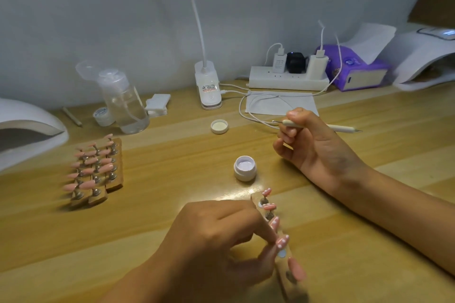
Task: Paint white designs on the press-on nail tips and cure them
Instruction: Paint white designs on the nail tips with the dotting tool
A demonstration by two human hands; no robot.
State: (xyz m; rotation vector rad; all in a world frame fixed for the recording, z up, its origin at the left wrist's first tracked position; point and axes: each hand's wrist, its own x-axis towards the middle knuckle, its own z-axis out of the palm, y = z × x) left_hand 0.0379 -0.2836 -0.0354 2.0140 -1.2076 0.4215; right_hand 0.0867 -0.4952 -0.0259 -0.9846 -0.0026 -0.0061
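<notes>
While the left hand (216,236) pinches a wooden strip (255,200) of pink nail tips (282,241) near the desk's (172,204) front edge, the right hand (312,145) grips a white dotting tool (342,127) farther back; the open jar of white gel (244,168) stands between them, touching neither.

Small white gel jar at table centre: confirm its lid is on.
No, the small white jar stands open; a round white lid lies apart from it.

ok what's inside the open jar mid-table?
The small white jar holds a pale whitish gel, its surface visible through the open top. How deep it goes is hidden by the jar wall.
</notes>
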